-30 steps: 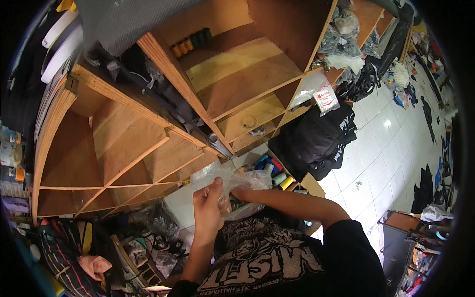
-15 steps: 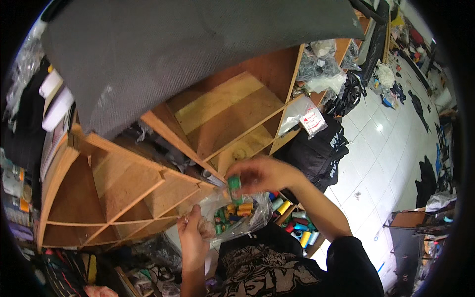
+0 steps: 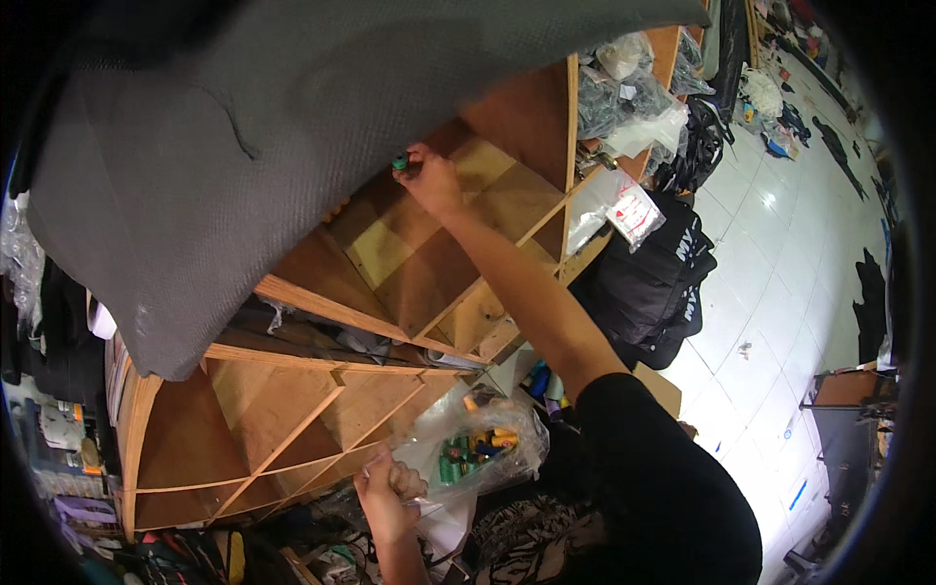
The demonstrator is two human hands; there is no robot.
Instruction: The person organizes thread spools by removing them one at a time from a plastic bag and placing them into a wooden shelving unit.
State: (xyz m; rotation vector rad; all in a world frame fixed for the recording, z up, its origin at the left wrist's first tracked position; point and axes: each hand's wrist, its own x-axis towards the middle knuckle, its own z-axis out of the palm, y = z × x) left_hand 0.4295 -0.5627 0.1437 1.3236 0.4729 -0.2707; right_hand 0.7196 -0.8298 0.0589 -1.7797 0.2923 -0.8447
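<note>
One spool (image 3: 400,163) pinched in my right hand (image 3: 429,180), upper-centre shelf (image 3: 429,263) | left hand (image 3: 390,485) fingers clenched on bag (image 3: 478,450), lower centre | placing step; next, I judge: release.

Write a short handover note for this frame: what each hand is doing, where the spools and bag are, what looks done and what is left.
Right hand: stretched up into an upper compartment of the wooden shelf unit, fingers closed on a green spool, just under the edge of the grey fabric draped over the top.
Left hand: low, gripping the neck of the clear plastic bag.
Bag: holds a cluster of green, yellow and orange spools.
Done: one spool is out of the bag and up at the shelf, not visibly released.
Left: the spools in the bag; most visible compartments show bare wood.
</note>
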